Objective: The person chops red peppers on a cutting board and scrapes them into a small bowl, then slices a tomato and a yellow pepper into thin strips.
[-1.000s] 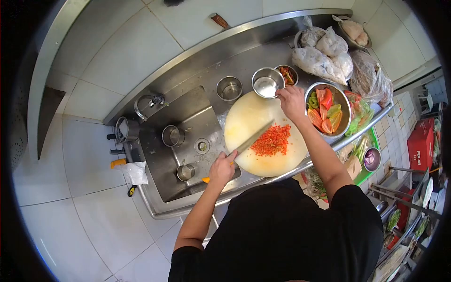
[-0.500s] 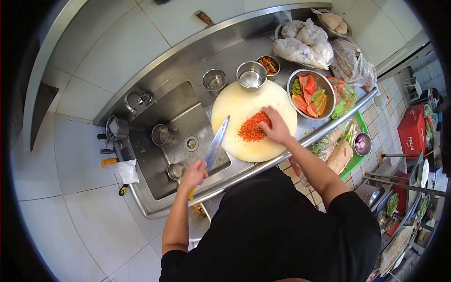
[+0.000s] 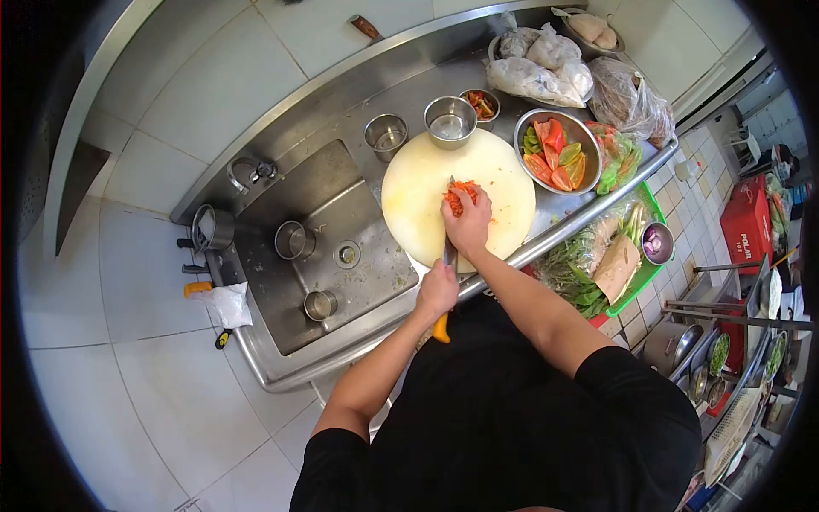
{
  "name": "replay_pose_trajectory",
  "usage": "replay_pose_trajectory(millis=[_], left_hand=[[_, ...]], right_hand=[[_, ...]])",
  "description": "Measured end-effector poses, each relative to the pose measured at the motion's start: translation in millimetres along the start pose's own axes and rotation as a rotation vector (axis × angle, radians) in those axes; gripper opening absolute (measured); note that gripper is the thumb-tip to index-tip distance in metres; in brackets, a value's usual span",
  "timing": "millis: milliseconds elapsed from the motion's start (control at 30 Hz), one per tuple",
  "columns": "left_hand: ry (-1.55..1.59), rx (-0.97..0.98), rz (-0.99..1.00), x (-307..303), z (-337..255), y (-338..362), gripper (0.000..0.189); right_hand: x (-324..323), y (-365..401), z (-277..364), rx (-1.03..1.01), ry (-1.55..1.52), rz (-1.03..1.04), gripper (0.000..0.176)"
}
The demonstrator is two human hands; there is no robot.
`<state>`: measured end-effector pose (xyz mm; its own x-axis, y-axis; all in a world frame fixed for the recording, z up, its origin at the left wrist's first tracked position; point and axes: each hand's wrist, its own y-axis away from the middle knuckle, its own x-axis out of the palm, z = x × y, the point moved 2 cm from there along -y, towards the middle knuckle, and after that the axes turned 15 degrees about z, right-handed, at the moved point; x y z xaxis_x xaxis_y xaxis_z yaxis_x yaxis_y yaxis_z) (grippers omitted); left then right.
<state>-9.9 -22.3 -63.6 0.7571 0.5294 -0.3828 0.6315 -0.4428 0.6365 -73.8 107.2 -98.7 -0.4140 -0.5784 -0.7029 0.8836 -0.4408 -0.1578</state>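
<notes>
My left hand [image 3: 438, 290] is closed on a kitchen knife, its orange handle [image 3: 441, 329] sticking out below the fist. The blade [image 3: 450, 249] lies along the left side of my right hand, and much of it is hidden. Chopped red pepper [image 3: 461, 194] is gathered in a heap near the middle of the round cutting board [image 3: 418, 192]. My right hand [image 3: 468, 224] cups this heap, thumb and fingers around it against the blade. A few loose bits lie to the right on the board.
Behind the board stand metal cups [image 3: 450, 119], one holding cut pepper [image 3: 482, 106]. A bowl of pepper pieces [image 3: 559, 154] sits to the right, near bagged food [image 3: 546, 72]. The sink [image 3: 358, 299] is at left. A green crate [image 3: 636, 286] of vegetables stands beyond the counter edge.
The knife has moved right from the board's left edge to the chopped pepper. My right hand has shifted left, and the spread pepper is now a tighter heap under it.
</notes>
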Motion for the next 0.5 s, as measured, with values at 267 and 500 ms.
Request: replay_pose_trajectory(millis=[267, 500], left_hand=[[0.132, 0.111, 0.070, 16, 1, 8, 0.025], [0.159, 0.173, -0.007, -5, -39, 34, 0.021]], right_hand=[[-10, 5, -9, 0.052, -0.253, -0.077, 0.026], [-45, -20, 35, 0.035, -0.330, -0.134, 0.026]])
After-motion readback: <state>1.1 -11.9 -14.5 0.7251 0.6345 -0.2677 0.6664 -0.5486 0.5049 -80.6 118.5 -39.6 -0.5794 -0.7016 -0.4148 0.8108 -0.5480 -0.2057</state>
